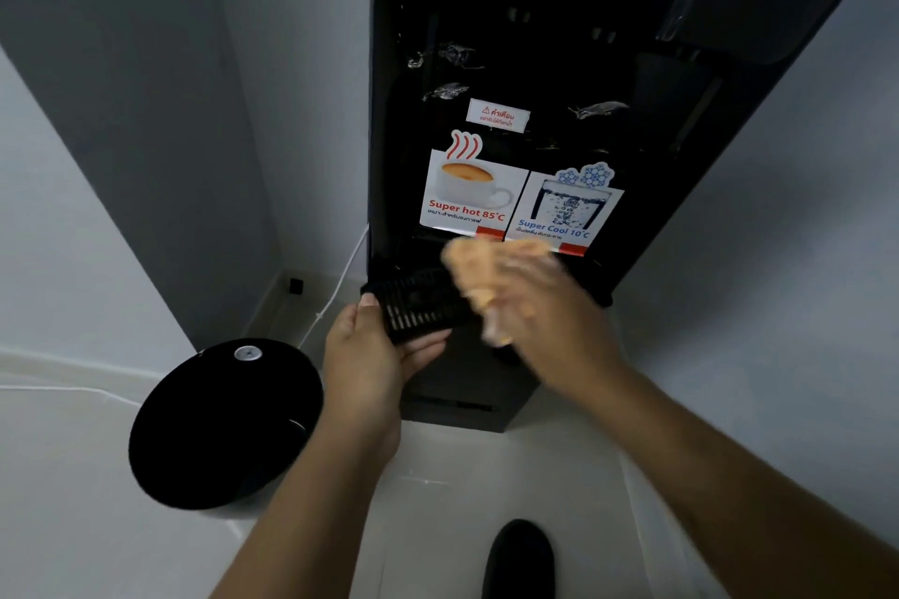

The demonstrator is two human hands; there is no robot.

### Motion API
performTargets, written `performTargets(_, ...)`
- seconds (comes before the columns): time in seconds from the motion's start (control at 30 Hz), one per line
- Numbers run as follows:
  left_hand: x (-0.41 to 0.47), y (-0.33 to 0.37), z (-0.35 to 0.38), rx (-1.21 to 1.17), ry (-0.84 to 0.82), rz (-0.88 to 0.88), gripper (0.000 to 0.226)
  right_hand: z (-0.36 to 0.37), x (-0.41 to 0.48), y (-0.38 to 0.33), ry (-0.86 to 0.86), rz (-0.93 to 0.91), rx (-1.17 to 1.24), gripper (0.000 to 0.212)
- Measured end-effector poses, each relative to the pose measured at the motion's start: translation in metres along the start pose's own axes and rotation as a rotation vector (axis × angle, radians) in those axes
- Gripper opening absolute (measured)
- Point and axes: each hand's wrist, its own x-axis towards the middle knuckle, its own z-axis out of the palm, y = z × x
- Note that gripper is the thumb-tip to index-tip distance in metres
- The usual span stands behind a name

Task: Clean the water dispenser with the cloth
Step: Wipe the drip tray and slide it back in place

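step: wiping drip tray [413, 304] at the front foot of the water dispenser [535, 63] | left hand [374, 355] grips its edge — right hand [545, 311], blurred, clutches cloth [479, 258] over it | advice: likely best to brace firmly and wipe along the slots

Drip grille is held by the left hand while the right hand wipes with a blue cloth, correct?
Not quite: the cloth is pale orange, not blue. The head view shows it; the left hand does hold the drip grille and the right hand holds the cloth.
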Motion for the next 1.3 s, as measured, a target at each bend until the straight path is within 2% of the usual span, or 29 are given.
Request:
performTargets(0.07, -0.004, 0.003, 0.003, 0.008, -0.033, 0.003, 0.03, -0.011, 0.002, 0.027, 0.102, 0.257, -0.02, 0.051)
performTargets(0.1, -0.005, 0.001, 0.005, 0.018, -0.05, -0.007, 0.03, -0.01, 0.004, 0.023, 0.129, 0.291, -0.029, 0.05)
performTargets(0.13, -0.006, -0.001, 0.008, 0.023, -0.061, -0.026, 0.03, -0.005, 0.006, 0.007, 0.127, 0.251, -0.013, 0.048)
performTargets(0.2, -0.007, -0.005, 0.012, 0.055, -0.082, -0.041, 0.029, 0.012, 0.004, -0.034, 0.035, 0.003, 0.076, 0.042)
performTargets(0.27, -0.004, -0.004, 0.01, 0.099, -0.091, -0.033, 0.031, 0.018, -0.002, -0.064, -0.105, -0.227, 0.136, 0.046)
performTargets(0.3, -0.002, -0.003, 0.008, 0.101, -0.083, -0.035, 0.032, 0.017, 0.0, -0.058, -0.113, -0.26, 0.104, 0.048)
performTargets(0.33, -0.001, -0.002, 0.005, 0.08, -0.065, -0.042, 0.03, 0.015, 0.002, -0.041, -0.087, -0.23, 0.066, 0.049)
performTargets(0.47, 0.0, 0.009, -0.001, 0.033, -0.043, -0.01, 0.031, -0.006, 0.009, 0.03, 0.065, 0.119, 0.024, 0.047)
performTargets(0.6, -0.001, 0.009, -0.003, 0.247, -0.072, 0.03, 0.033, 0.011, 0.005, 0.005, 0.085, 0.057, 0.015, 0.044)
performTargets(0.63, -0.001, 0.01, -0.009, 0.352, -0.08, 0.068, 0.039, 0.014, 0.005, -0.001, 0.083, 0.036, -0.012, 0.044)
performTargets(0.73, 0.002, 0.019, -0.034, 0.665, -0.216, 0.246, 0.088, 0.012, 0.008, 0.001, 0.111, 0.056, -0.039, 0.044)
performTargets(0.77, -0.001, 0.023, -0.039, 0.761, -0.289, 0.308, 0.093, 0.012, 0.008, 0.003, 0.119, 0.053, -0.038, 0.045)
performTargets(0.83, 0.001, 0.022, -0.047, 1.006, -0.343, 0.522, 0.088, 0.014, 0.008, 0.004, 0.122, 0.043, -0.014, 0.045)
performTargets(0.9, 0.011, 0.014, -0.051, 1.115, -0.237, 0.762, 0.062, 0.016, 0.008, 0.003, 0.137, 0.031, 0.014, 0.044)
performTargets(0.97, 0.017, 0.008, -0.052, 1.137, -0.151, 0.885, 0.046, 0.016, 0.009, 0.008, 0.144, 0.011, 0.039, 0.04)
performTargets(1.03, 0.019, 0.009, -0.05, 1.161, -0.133, 0.941, 0.04, 0.01, 0.015, 0.011, 0.16, 0.043, 0.149, 0.033)
performTargets(1.07, 0.019, 0.011, -0.048, 1.142, -0.129, 0.974, 0.037, 0.003, 0.018, 0.011, 0.207, 0.081, 0.219, 0.028)
performTargets(1.13, 0.017, 0.017, -0.041, 1.036, -0.125, 0.975, 0.028, -0.021, 0.027, 0.007, 0.432, 0.17, 0.321, 0.018)
performTargets(1.23, 0.012, 0.024, -0.025, 0.814, -0.107, 0.805, 0.015, -0.075, 0.031, 0.003, 0.803, 0.227, 0.362, 0.017)
performTargets(1.3, 0.013, 0.023, -0.012, 0.7, -0.123, 0.689, 0.014, -0.108, 0.022, 0.004, 0.931, 0.208, 0.332, 0.014)
